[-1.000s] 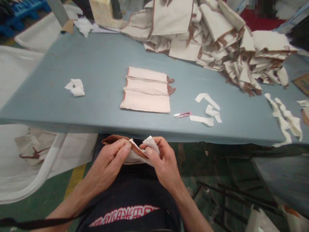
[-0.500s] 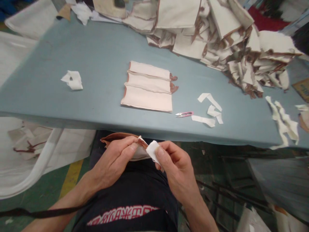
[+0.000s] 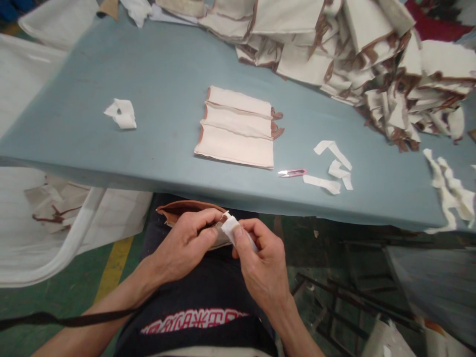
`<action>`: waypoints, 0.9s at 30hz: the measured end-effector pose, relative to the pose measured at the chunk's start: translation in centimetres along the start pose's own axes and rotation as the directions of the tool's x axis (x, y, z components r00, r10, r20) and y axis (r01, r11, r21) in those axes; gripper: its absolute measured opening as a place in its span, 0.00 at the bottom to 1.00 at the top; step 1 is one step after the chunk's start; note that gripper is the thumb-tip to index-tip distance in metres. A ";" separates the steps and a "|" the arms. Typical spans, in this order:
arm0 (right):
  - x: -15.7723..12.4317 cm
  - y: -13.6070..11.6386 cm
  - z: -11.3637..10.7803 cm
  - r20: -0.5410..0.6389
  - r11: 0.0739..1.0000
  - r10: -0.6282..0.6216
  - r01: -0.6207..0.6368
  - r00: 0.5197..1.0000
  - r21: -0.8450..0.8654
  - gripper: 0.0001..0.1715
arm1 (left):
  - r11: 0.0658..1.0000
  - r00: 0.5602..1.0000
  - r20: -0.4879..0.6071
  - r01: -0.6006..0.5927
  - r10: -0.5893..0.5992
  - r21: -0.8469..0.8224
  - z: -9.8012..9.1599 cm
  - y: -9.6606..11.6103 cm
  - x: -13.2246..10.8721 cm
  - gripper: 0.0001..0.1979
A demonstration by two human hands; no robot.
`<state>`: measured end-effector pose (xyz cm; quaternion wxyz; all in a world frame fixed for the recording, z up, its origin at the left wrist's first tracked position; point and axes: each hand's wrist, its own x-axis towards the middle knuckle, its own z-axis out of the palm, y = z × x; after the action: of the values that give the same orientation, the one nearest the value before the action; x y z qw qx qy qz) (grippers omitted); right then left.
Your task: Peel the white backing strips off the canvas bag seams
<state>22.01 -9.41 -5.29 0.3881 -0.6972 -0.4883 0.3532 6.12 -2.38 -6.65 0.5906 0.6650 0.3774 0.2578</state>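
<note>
My left hand (image 3: pixel 195 240) pinches the edge of a cream cloth pouch with brown lining (image 3: pixel 182 206), held over my lap just below the table edge. In my right hand (image 3: pixel 260 255) is a white strip of tape or cloth (image 3: pixel 231 226), gripped between thumb and fingers. The strip's end meets the pouch edge at my left fingertips; the fingers hide most of that spot. On the table ahead lie several overlapping cream pouches (image 3: pixel 236 144) with brown ties. Pink-handled thread snips (image 3: pixel 293 173) rest to their right, beside loose white strips (image 3: pixel 322 184).
A large heap of cream pouches (image 3: pixel 301 64) covers the table's back right. A crumpled white strip (image 3: pixel 126 115) lies at left on the blue-green table (image 3: pixel 163 99). Below, at left, a white bin (image 3: pixel 80 238) holds more cloth pieces. Ragged white strips (image 3: pixel 446 191) lie at right.
My right hand has moved left and brought the white strip against the pouch edge at my left fingertips. The camera view has shifted slightly, so the table things sit further right.
</note>
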 end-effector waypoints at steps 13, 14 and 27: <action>-0.1 -0.1 0.7 -0.049 0.999 0.004 -0.006 0.999 -0.050 0.15 | 1.000 0.998 -0.056 0.023 -0.023 0.007 0.3 -0.1 -0.1 0.15; -0.1 -0.1 0.7 -0.053 0.998 -0.002 -0.001 0.999 -0.056 0.15 | 0.999 0.997 -0.073 0.030 -0.029 0.024 0.4 -0.1 -0.1 0.15; -0.2 -0.2 0.9 -0.026 0.988 -0.041 0.037 0.999 -0.152 0.14 | 0.968 0.961 -0.246 -0.066 0.127 0.240 1.1 -1.3 -0.1 0.13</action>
<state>21.05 -9.39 -5.53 0.3480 -0.7199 -0.5216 0.2975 6.70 -3.10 -8.07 0.4418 0.7071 0.4457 0.3257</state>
